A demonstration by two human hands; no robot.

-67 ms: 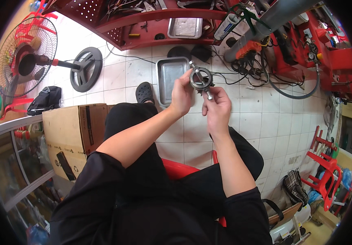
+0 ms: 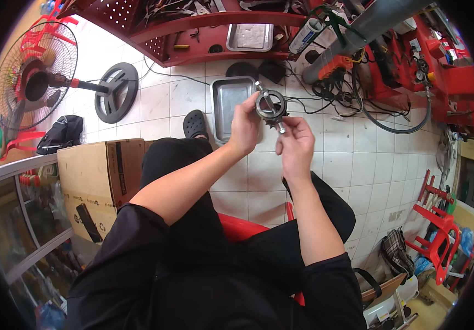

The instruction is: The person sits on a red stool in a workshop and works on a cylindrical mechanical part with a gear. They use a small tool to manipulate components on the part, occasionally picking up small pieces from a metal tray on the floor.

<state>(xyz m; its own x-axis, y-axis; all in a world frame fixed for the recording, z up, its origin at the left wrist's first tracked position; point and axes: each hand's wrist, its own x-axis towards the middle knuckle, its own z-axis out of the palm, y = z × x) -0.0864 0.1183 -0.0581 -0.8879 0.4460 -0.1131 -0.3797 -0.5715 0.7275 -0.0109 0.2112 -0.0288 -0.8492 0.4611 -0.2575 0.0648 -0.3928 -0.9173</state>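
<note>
A round, dark metal part (image 2: 271, 106) with an open ring and a bar across its middle is held up in front of me. A bolt-like end sticks out at its top left and another at its lower right. My left hand (image 2: 244, 127) is closed on the part's left side, thumb up along the rim. At the lower bolt end, my right hand (image 2: 296, 142) is pinched close with fingers bent, touching or just beside it. A grey metal tray (image 2: 219, 110) lies on the floor behind my left hand.
Ahead stands a red tool cart (image 2: 204, 52) holding tools and a small tray (image 2: 249, 37). Cables and a black hose (image 2: 391, 130) run along the right. A fan (image 2: 37, 82), a round base (image 2: 117, 93) and a cardboard box (image 2: 96, 168) are at left; red stools (image 2: 438, 234) at right.
My right hand has shifted slightly to the right and its fingers have changed position around the lower bolt end. My left hand and the metal part stay nearly still.
</note>
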